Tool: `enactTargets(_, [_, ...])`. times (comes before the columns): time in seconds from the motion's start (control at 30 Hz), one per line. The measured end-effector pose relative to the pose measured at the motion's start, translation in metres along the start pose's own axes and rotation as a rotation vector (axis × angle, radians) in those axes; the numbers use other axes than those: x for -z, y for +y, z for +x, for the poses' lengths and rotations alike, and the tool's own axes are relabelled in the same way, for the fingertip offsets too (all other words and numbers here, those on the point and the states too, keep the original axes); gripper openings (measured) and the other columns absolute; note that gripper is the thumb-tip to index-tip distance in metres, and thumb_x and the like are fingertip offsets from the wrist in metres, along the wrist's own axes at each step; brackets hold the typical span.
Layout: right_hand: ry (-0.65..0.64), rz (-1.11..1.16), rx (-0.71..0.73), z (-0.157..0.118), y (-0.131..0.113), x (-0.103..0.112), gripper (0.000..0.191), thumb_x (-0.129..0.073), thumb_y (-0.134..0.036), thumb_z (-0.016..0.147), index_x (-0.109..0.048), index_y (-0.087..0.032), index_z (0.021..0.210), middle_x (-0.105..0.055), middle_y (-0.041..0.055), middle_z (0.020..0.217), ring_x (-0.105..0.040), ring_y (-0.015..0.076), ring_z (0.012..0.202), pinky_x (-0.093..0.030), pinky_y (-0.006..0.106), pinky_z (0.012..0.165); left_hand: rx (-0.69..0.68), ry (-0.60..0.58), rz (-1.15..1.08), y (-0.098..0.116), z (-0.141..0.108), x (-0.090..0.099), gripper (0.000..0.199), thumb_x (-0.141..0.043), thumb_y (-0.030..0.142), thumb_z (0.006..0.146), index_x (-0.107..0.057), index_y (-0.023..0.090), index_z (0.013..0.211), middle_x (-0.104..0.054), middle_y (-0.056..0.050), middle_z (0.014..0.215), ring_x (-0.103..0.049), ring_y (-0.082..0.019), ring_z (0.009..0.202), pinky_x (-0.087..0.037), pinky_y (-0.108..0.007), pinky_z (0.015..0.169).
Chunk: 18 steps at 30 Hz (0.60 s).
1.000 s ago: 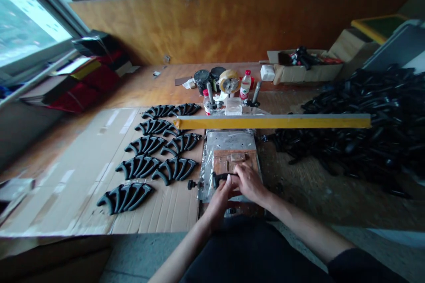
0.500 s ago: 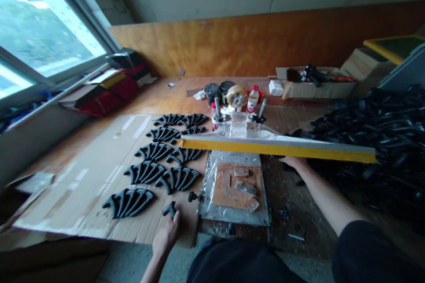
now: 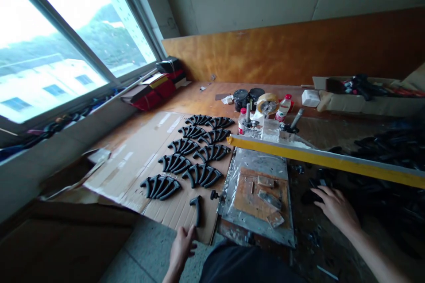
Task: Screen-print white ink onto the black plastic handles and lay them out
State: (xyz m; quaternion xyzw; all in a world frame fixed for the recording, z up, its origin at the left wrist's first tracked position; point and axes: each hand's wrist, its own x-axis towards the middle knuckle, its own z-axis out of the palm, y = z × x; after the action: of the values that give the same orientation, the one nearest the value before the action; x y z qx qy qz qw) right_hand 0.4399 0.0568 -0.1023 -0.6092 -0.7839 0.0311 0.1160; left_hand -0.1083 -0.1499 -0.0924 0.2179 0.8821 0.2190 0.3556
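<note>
On the cardboard lies a single black curved handle [image 3: 198,212] with a short cross-piece at its top. Just below its lower end is my left hand [image 3: 182,245], fingers apart and holding nothing; whether a fingertip still touches the handle is hard to tell. Fanned rows of similar black handles [image 3: 161,187] lie farther up the cardboard. My right hand [image 3: 337,208] reaches palm down with fingers spread over dark handles [image 3: 312,195] at the edge of the big black pile [image 3: 385,146]. Shadow hides exactly what its fingertips touch.
Between my hands sits a metal plate with a wooden board [image 3: 245,196]. A frame with a yellow edge [image 3: 299,151] juts out above the table to the right. Behind it stand bottles [image 3: 283,108], black tubs [image 3: 241,99] and a tape roll [image 3: 267,104]. A window is at left.
My left hand has let go of the handle, now lying on the cardboard, and drawn back. My right hand has come out from behind the yellow-edged frame, nearer me. The view has turned left.
</note>
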Motion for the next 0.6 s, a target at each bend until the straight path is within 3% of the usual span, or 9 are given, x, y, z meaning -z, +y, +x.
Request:
enactTargets(0.13, [0.033, 0.083, 0.041, 0.001, 0.005, 0.003, 0.039, -0.049, -0.026, 0.077, -0.068, -0.026, 0.112, -0.066, 0.0059, 0.116, -0.058, 0.0295, 0.099, -0.048, 0.044, 0.091, -0.021, 0.070, -0.406, -0.005, 0.008, -0.019, 0.054, -0.054, 0.071, 0.060, -0.026, 0.025, 0.066, -0.040, 0.008, 0.041, -0.053, -0.016, 0.038, -0.043, -0.026, 0.040])
enactTargets(0.23, [0.062, 0.085, 0.038, -0.002, 0.007, 0.005, 0.037, -0.048, -0.025, 0.078, -0.068, -0.022, 0.109, -0.068, 0.0070, 0.110, -0.059, 0.0278, 0.094, -0.047, 0.043, 0.090, -0.053, 0.089, -0.516, -0.006, 0.019, -0.021, 0.056, -0.063, 0.067, 0.053, -0.031, 0.025, 0.067, -0.044, 0.009, 0.041, -0.051, -0.015, 0.037, -0.046, -0.028, 0.040])
enactTargets(0.47, [0.090, 0.035, -0.054, -0.015, 0.008, 0.009, 0.035, -0.045, -0.030, 0.084, -0.065, -0.021, 0.111, -0.070, 0.0088, 0.096, -0.061, 0.0271, 0.090, -0.049, 0.039, 0.081, -0.077, 0.065, -0.503, 0.030, 0.047, -0.020, 0.046, -0.066, 0.056, 0.061, -0.035, 0.023, 0.072, -0.053, 0.006, 0.046, -0.061, -0.018, 0.043, -0.053, -0.032, 0.046])
enactTargets(0.6, [0.053, 0.018, -0.184, -0.022, 0.004, 0.018, 0.032, -0.042, -0.034, 0.084, -0.063, -0.019, 0.102, -0.069, 0.0120, 0.094, -0.062, 0.0286, 0.085, -0.049, 0.040, 0.072, -0.119, 0.021, -0.337, 0.044, 0.048, -0.019, 0.039, -0.059, 0.054, 0.071, -0.036, 0.023, 0.075, -0.059, 0.003, 0.051, -0.066, -0.019, 0.050, -0.055, -0.030, 0.050])
